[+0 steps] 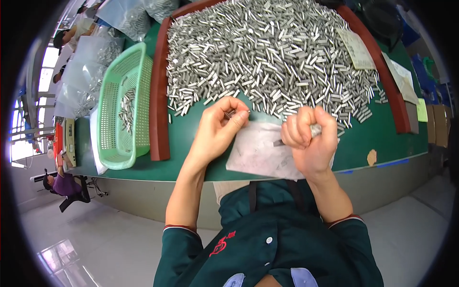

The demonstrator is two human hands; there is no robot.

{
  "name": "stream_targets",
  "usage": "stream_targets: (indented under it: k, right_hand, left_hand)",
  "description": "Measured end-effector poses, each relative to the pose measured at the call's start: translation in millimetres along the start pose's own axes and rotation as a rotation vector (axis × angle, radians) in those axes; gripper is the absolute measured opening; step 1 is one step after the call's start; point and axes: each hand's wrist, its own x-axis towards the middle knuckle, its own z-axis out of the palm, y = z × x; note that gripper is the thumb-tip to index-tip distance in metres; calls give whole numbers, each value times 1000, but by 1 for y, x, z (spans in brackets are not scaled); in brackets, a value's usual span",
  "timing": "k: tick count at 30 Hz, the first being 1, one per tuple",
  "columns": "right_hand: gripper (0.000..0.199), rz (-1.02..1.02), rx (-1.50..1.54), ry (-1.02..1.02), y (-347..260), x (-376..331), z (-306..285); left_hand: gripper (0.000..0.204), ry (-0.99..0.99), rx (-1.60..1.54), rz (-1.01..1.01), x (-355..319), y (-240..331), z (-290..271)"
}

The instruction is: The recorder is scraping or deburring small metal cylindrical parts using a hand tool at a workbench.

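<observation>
My left hand (216, 128) is closed in a pinch around a small metal pin (230, 115), at the near edge of a heap of short grey metal pins (267, 52). To its right, my right hand (313, 143) is curled into a fist around a slim tool. A whitish end of this tool (315, 129) shows between the fingers and a dark tip sticks out on the left; its kind is hidden by the fist. Beneath and between both hands a stained whitish cloth or sheet (260, 153) lies on the green tabletop (191, 165).
Dark red rails (159, 95) border the heap. Left of them stands a green plastic basket (143, 110) with some pins inside, beside clear bags of parts (86, 76) and a scale (69, 141). Papers (356, 49) lie at the right. Other people sit farther left.
</observation>
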Motion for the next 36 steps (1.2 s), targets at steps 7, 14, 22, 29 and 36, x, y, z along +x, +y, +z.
stream_targets:
  k: [7, 14, 22, 29, 36]
  right_hand:
    - [41, -11, -60, 8, -1, 4, 3]
    - [41, -24, -27, -56, 0, 3, -1]
    - [41, -35, -72, -38, 4, 2, 2]
    - [39, -28, -22, -58, 5, 3, 1]
    - [40, -35, -63, -71, 5, 3, 3]
  left_hand:
    - [10, -13, 518, 309, -30, 6, 29]
    - [11, 21, 615, 333, -30, -4, 34]
    - [11, 39, 614, 311, -31, -4, 38]
    - [11, 55, 601, 303, -31, -4, 37]
    - [11, 53, 608, 325, -31, -6, 36]
